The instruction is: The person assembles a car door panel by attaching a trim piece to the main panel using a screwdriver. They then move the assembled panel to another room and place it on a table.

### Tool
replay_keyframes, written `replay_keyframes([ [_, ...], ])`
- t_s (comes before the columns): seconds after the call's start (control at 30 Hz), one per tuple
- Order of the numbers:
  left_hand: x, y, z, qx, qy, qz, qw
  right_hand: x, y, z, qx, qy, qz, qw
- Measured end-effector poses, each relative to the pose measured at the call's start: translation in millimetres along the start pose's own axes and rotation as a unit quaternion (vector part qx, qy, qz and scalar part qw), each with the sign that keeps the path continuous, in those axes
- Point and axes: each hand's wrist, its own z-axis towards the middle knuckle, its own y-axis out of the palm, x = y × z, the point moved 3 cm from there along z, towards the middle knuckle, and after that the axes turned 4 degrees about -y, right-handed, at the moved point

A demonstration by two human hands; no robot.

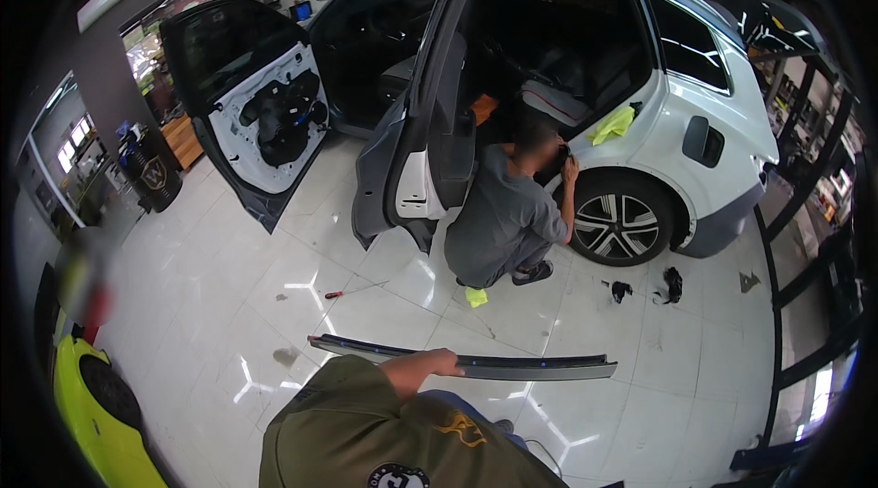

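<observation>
My left hand [443,364] is closed around the middle of a long, narrow car trim strip [540,367], dark grey with small blue clips along it. The strip lies crosswise in front of my body, above the tiled floor, its left end reaching past my green sleeve. My right hand is out of view. Beyond the strip, a person [508,214] in a grey T-shirt squats beside the rear wheel [622,217] of a white car [688,113], hands raised near the wheel arch. The car's front door [265,113] and rear door [412,159] stand open.
A screwdriver [335,294] with a red handle lies on the floor [229,305]. Yellow cloths rest on the car [613,125] and by the person's feet [476,297]. Black scraps [673,285] lie near the wheel. A dark metal rack [777,305] stands right, a yellow-green car [101,415] left.
</observation>
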Motion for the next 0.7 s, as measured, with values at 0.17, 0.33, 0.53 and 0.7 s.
replay_keyframes([
  [0.17,8.5,-3.8,-45.1,-0.009,-0.039,-0.030,0.999,-1.1,-42.3,55.4,-0.001,-0.014,-0.025,1.000],
  [0.33,-30.7,24.9,-103.0,-0.009,-0.095,-0.050,0.994,18.1,-51.0,67.0,0.016,-0.014,-0.054,0.998],
  [0.53,-143.8,106.9,-121.0,-0.041,-0.098,-0.025,0.994,47.4,-32.1,16.0,0.031,-0.055,-0.128,0.990],
  [0.7,-202.2,167.9,-150.5,-0.114,-0.159,-0.008,0.981,-10.7,-11.0,-95.1,-0.046,0.021,-0.193,0.980],
])
